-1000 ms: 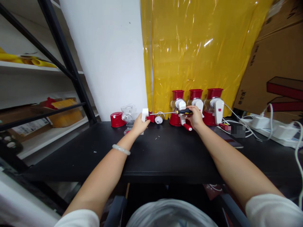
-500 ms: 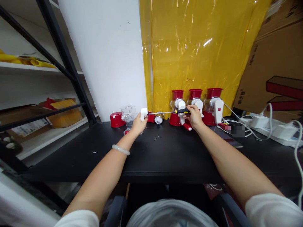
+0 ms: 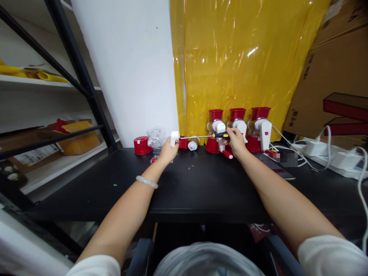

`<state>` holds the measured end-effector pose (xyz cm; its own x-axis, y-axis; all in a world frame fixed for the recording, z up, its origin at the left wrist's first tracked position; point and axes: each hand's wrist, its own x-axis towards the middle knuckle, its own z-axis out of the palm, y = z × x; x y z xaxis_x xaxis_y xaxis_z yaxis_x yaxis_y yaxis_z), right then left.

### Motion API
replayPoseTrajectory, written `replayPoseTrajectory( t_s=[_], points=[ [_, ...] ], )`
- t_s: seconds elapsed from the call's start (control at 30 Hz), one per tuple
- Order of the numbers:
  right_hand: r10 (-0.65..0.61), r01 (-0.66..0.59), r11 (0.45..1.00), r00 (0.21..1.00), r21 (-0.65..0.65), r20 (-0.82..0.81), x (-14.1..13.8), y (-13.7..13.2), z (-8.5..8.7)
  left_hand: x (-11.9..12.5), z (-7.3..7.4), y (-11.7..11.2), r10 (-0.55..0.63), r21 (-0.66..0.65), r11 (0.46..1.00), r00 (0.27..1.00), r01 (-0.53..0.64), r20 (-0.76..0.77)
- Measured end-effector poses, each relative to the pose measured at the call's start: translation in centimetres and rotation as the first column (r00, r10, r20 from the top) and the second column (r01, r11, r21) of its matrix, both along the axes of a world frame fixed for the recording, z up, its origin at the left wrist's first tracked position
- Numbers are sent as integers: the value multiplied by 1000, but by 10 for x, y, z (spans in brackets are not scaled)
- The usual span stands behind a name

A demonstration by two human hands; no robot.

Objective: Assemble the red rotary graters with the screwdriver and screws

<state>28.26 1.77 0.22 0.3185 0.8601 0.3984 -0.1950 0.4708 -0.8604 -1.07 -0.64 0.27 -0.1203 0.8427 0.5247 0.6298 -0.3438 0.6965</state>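
Observation:
My left hand (image 3: pixel 169 151) is closed around a small white plastic part (image 3: pixel 174 137), held up over the back of the table. In my right hand (image 3: pixel 237 142) is a screwdriver (image 3: pixel 220 135) with a black and yellow handle, lying level. Its thin metal shaft runs left, and the tip meets the right side of the white part; what it touches there is too small to make out. Behind my left hand are a red base (image 3: pixel 143 146), a clear plastic housing (image 3: pixel 155 138) and a drum-shaped piece (image 3: pixel 193 143) with a white end.
Three red and white rotary graters (image 3: pixel 260 130) stand at the back right, by a dark flat device (image 3: pixel 277 168). White cables lead to a power strip (image 3: pixel 345 163). A black shelf frame (image 3: pixel 86 84) rises at left. A cardboard box (image 3: pixel 330 84) leans at right. White scraps lie on the black table (image 3: pixel 201 191).
Almost nothing differs. The fingers of my right hand have shifted slightly on the screwdriver handle; the white part and my left hand stay in place.

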Motion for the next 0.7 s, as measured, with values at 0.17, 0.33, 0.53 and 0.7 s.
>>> replayPoseTrajectory(
  t_s=[0.17,0.33,0.53,0.7],
  points=[
    [-51,51,999,997,-2,55,1,1,-1,0,0,0,0,-2,1000,1000,0,-1],
    [-109,111,994,987,-14,119,1,-3,0,0,-1,0,-8,-5,1000,1000,8,5],
    [-134,149,987,973,-68,189,0,-11,2,0,0,-1,-5,-2,1000,1000,5,-4],
    [-166,194,975,958,-106,234,2,-9,1,-1,0,-1,-2,1,1000,1000,2,-28]
  ],
)
